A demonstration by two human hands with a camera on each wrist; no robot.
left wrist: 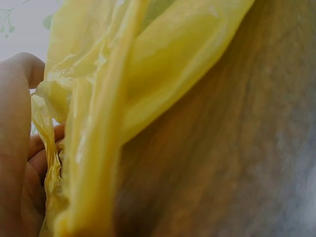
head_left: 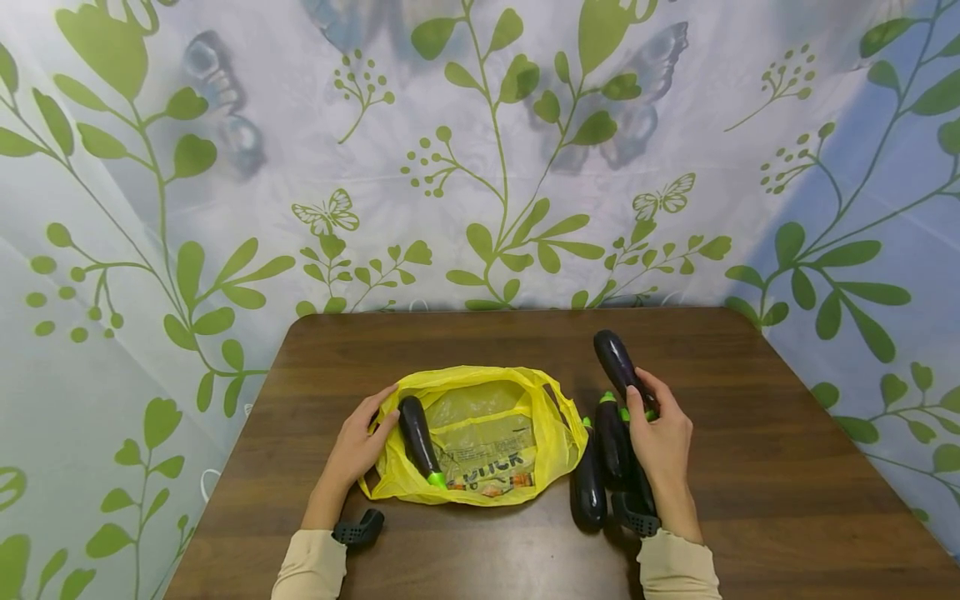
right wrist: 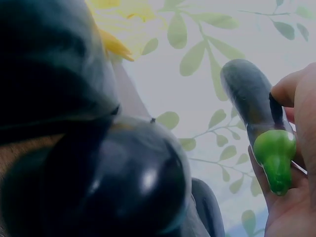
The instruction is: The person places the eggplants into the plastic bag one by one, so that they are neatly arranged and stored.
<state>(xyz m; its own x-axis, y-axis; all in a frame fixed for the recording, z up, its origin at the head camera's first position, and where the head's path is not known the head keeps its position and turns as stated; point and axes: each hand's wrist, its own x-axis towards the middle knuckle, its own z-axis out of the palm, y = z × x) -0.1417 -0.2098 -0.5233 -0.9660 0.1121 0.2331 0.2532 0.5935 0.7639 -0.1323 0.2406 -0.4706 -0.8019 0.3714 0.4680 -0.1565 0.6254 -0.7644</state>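
1 dark eggplant (head_left: 615, 358) is gripped in the person's right hand (head_left: 663, 433), over the right part of the desk (head_left: 795, 467), near the far ends of a cluster of loose eggplants (head_left: 588, 492), at least 3 of them by my count, though the wrist hides part of it. Over to the left, the left hand (head_left: 356, 446) holds the rim of a yellow bag (head_left: 558, 450), its fingers pinching the thin film, and a 2nd eggplant (head_left: 417, 433) lies inside near the bag's left wall. What worries me is the hold on the right: fingers and thumb pinch the smooth skin towards the green cap (right wrist: 274, 153), so the far end, jutting free, could tip down or twist out of the grasp. The cluster lies close by that wrist and might roll if the arm knocks it. The bag's rim looks flimsy too, and could fold inward if the left fingers slacken, or tear if they tug hard. The held eggplant's blunt end points away from the person and to the left, its cap back toward the palm; its long axis runs slantwise, and I cannot tell how steeply it tilts.
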